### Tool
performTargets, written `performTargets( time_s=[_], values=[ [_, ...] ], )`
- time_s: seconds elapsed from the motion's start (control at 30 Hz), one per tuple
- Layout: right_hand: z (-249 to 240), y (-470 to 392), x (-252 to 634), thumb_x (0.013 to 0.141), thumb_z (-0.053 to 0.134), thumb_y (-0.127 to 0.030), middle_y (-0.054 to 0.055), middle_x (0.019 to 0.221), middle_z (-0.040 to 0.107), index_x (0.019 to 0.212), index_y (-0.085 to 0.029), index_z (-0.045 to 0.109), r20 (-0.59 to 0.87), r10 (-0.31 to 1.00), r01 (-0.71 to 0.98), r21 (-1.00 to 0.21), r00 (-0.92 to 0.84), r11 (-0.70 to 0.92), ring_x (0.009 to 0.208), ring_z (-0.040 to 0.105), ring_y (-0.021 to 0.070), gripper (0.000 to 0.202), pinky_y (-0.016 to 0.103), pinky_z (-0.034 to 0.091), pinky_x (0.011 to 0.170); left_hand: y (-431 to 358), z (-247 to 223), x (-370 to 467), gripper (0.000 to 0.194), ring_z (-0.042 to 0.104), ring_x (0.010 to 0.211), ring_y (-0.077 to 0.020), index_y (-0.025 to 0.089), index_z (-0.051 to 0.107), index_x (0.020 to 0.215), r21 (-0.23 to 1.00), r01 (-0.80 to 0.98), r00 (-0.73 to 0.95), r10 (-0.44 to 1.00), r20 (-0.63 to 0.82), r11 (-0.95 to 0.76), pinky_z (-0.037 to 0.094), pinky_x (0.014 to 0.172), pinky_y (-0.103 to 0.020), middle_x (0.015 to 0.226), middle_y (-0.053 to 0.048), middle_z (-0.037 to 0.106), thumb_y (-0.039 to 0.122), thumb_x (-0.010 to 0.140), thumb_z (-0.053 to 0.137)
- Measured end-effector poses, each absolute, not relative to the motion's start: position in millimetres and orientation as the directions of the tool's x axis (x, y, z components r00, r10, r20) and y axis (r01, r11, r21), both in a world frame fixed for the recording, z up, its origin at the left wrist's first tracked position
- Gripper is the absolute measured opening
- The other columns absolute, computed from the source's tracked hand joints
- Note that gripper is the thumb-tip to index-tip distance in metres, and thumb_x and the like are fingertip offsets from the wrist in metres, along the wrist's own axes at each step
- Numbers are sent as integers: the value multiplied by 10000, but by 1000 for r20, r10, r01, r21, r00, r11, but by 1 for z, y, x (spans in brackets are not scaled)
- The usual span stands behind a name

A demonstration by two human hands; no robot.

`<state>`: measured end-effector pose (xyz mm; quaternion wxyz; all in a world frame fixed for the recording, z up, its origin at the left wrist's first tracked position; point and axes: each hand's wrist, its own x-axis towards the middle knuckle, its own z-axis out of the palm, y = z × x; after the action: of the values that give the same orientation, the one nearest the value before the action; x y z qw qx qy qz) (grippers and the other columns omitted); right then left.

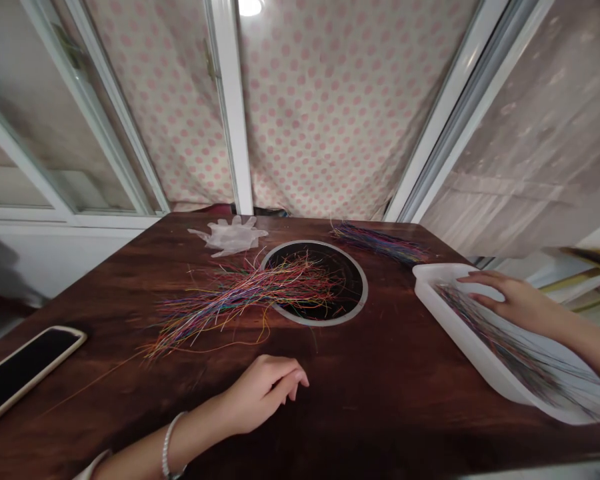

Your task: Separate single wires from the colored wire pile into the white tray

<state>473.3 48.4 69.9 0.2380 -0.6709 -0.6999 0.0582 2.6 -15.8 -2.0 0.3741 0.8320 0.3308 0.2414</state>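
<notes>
Left hand point(267, 395): over the near half of the table point(370, 380), short of the near edge, back of the hand up. Fingers bent and together, thumb drawn in next to them, no item visible in the grip. Can't tell whether it rests on the wood or sits just above it. Beaded bracelet point(167, 445) on that wrist.

Right hand point(513, 300): over the white tub point(455, 331) along the table's right edge, reaching in from the right. Thumb and fingers apart, clear gap between them, tips toward the tub's far end. Can't tell if any fingertip touches the contents.

Wires, three lots:
- tub bundle point(505, 350): thin, mixed colors, lying lengthwise in the tub against its left wall, under and beside the right hand.
- main bundle point(240, 293): left of table center, multicolor, far end fanned out over the round black plate point(353, 287), other end pointing to the near left corner. One loose wire point(90, 390) trails off that end.
- smaller bundle point(380, 243): near the far right corner, mostly blue and red, just beyond the tub.

Also: clear plastic glove point(233, 237) near the far edge, left of the plate; phone point(30, 367), screen dark, by the left edge.
</notes>
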Motion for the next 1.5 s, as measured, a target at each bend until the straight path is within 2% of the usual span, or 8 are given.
performTargets(
  time_s=[0.1, 0.2, 0.43, 0.77, 0.93, 1.13, 1.37, 1.5],
  values=[
    [78, 46, 444, 768, 601, -175, 167, 1166, 630, 1038, -173, 699, 332, 927, 956, -168, -175, 241, 1120, 575, 321, 287, 458, 415, 994, -16, -3, 2, 327, 583, 598, -107, 155, 640, 868, 702, 398, 673, 708, 214, -590, 435, 591, -193, 670, -15, 638, 227, 955, 333],
    [84, 45, 394, 871, 476, -319, 131, 1216, 602, 1147, -188, 624, 337, 871, 912, -73, -358, 403, 1174, 536, 291, 340, 457, 399, 1028, -17, -5, 1, 265, 598, 669, -124, 158, 627, 915, 602, 421, 677, 677, 289, -678, 450, 637, -217, 760, -30, 662, 197, 947, 367],
    [75, 69, 270, 874, 463, -221, 97, 1207, 591, 1103, -207, 615, 364, 744, 739, -185, -560, 648, 1073, 598, 242, 276, 434, 475, 950, -19, -7, 1, 203, 543, 908, -178, 161, 597, 1009, 465, 432, 594, 632, 498, -773, 463, 808, -293, 998, -87, 616, 93, 891, 448],
    [67, 125, 172, 809, 534, -94, 83, 1044, 643, 1068, -173, 616, 489, 609, 507, -340, -624, 792, 852, 637, 174, 282, 332, 526, 797, -23, -1, 2, 193, 538, 949, -171, 177, 572, 1007, 625, 395, 518, 725, 455, -674, 437, 887, -327, 1032, -79, 587, 85, 871, 470],
    [52, 151, 138, 753, 593, -57, 101, 1084, 572, 1068, -162, 631, 498, 686, 561, -400, -531, 725, 791, 608, 157, 334, 305, 513, 739, -22, -6, 2, 203, 533, 901, -165, 163, 572, 971, 524, 397, 573, 649, 500, -754, 472, 802, -283, 1026, -89, 597, 50, 843, 462],
    [38, 168, 119, 769, 614, -40, 76, 851, 617, 865, -127, 718, 373, 725, 616, -382, -579, 689, 724, 574, 148, 166, 288, 463, 744, -22, -7, 0, 212, 530, 953, -192, 155, 570, 976, 331, 426, 666, 540, 514, -842, 485, 818, -296, 1036, -90, 620, 59, 825, 455],
    [31, 171, 111, 753, 662, -76, 62, 756, 630, 876, -137, 740, 338, 739, 615, -410, -584, 673, 693, 570, 151, 157, 284, 442, 716, -22, -10, 1, 182, 540, 964, -189, 161, 585, 971, 251, 458, 711, 521, 473, -853, 485, 815, -295, 1038, -71, 625, 106, 851, 461],
    [27, 173, 108, 738, 653, -61, 50, 709, 658, 743, -139, 741, 349, 755, 597, -465, -555, 654, 644, 583, 131, 118, 249, 448, 661, -21, -10, 0, 163, 540, 973, -182, 158, 592, 969, 215, 463, 729, 507, 459, -860, 476, 813, -286, 1041, -68, 624, 130, 872, 463]
  ],
)
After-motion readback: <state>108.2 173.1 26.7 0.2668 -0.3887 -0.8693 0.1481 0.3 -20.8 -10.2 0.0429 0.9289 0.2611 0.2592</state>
